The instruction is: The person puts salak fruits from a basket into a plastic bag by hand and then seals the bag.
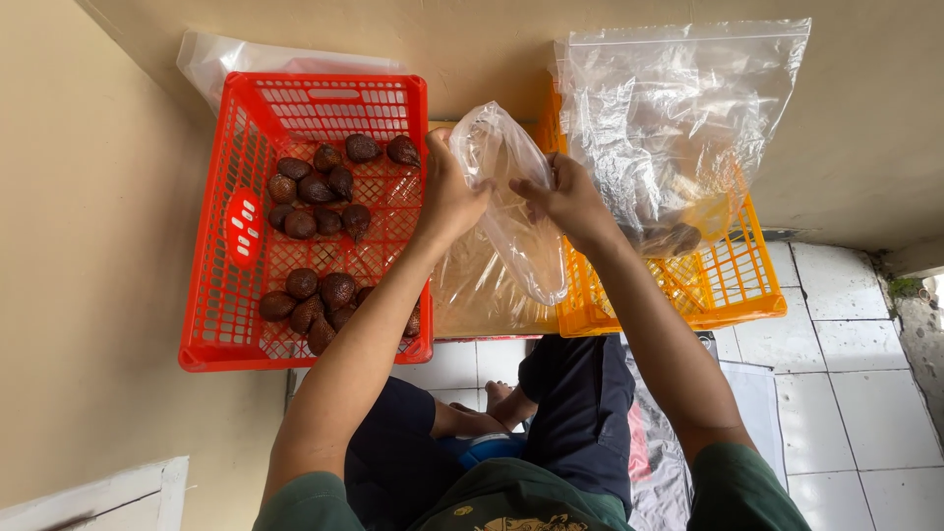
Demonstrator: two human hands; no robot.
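Note:
A small clear plastic bag (511, 211) hangs between my two hands, above the gap between two crates. My left hand (447, 192) grips its upper left edge and my right hand (568, 202) pinches its right edge. The bag looks empty. Left of my hands stands a red plastic crate (211, 285) holding several dark brown scaly fruits (320, 192). To the right sits an orange plastic crate (728, 295) lined with a large clear plastic bag (678, 118) that has a few brown fruits at its bottom.
A beige wall (88, 246) runs along the left and behind the crates. White floor tiles (865, 393) lie at the right. My crossed legs in dark trousers (580, 413) and a sheet of plastic (757, 393) are below the crates.

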